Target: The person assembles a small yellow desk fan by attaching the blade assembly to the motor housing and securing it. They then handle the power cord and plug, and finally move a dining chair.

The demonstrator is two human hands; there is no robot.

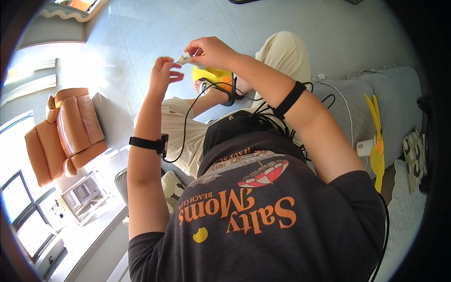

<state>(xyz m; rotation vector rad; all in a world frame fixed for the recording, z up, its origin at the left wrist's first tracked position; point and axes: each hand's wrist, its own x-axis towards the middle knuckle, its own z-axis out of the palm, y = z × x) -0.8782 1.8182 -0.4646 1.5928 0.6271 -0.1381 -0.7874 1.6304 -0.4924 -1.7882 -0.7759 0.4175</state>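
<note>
My right hand is raised in front of me and pinches a small white tube-like object between thumb and fingers. My left hand hovers just to its left, fingers loosely curled, fingertips close to the end of the white object; whether they touch it I cannot tell. Below both hands a yellow toy-like thing rests on my lap between my beige trouser legs. Black bands wrap both forearms, with thin black cables running down to my dark shirt.
An orange-brown leather armchair stands at the left on the pale tiled floor. At the right a grey quilted sofa carries a yellow fan blade, a white charger and patterned cushions.
</note>
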